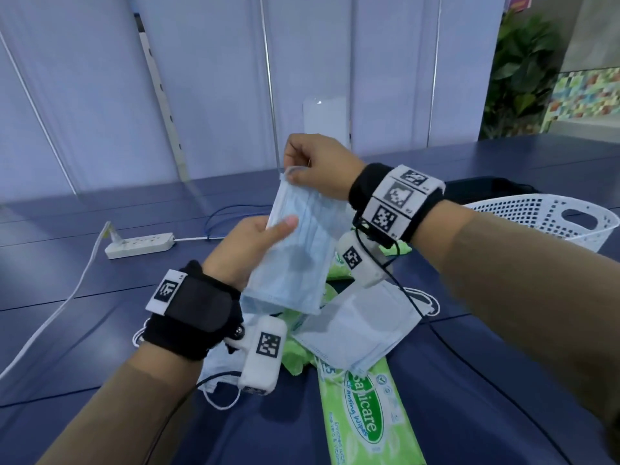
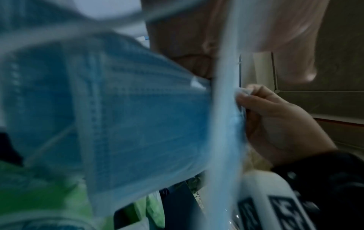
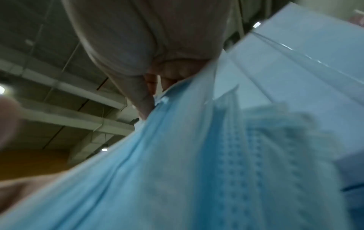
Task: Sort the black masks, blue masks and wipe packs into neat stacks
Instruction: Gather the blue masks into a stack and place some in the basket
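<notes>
Both hands hold a small bunch of blue masks upright above the table. My left hand grips the bunch at its left edge, thumb across the front. My right hand pinches its top corner. The left wrist view is filled by the blue masks, with the right hand at their edge. In the right wrist view the masks hang from the fingers. More blue masks lie in a loose heap below, over green wipe packs. No black mask is plainly visible.
The table is dark blue. A white power strip with its cable lies at the left. A white perforated basket stands at the right, with a dark object behind it. A white cylinder stands behind the hands.
</notes>
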`<action>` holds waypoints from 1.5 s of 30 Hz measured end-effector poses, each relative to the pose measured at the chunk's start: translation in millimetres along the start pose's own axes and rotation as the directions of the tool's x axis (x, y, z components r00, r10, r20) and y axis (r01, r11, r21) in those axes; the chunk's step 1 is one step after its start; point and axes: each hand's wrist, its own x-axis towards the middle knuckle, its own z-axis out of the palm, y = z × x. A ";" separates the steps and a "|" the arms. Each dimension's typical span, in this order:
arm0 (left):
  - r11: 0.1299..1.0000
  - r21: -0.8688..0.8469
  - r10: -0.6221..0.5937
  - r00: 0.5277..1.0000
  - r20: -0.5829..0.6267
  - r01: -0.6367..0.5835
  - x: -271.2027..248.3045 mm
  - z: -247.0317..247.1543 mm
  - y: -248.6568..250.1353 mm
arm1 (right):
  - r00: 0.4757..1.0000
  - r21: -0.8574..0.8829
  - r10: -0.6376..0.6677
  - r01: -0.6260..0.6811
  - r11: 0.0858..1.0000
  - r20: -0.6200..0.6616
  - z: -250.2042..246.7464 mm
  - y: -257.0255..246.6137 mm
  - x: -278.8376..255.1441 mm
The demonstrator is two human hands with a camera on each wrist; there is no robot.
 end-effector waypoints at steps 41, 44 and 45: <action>0.987 -0.140 0.059 0.985 -0.165 -0.082 11.2 -23.2 -2.2 | 0.752 -0.619 0.563 -0.271 0.737 0.342 13.0 84.0 -77.9; 0.990 -0.139 -0.003 0.994 -0.114 -0.013 10.7 -21.6 -4.2 | 0.759 -0.359 0.581 -0.476 0.803 0.293 -11.1 71.4 -61.4; 0.992 -0.123 -0.017 0.997 -0.078 0.007 10.7 -21.5 -5.0 | 0.774 -0.299 0.576 -0.503 0.811 0.263 -21.3 64.3 -55.3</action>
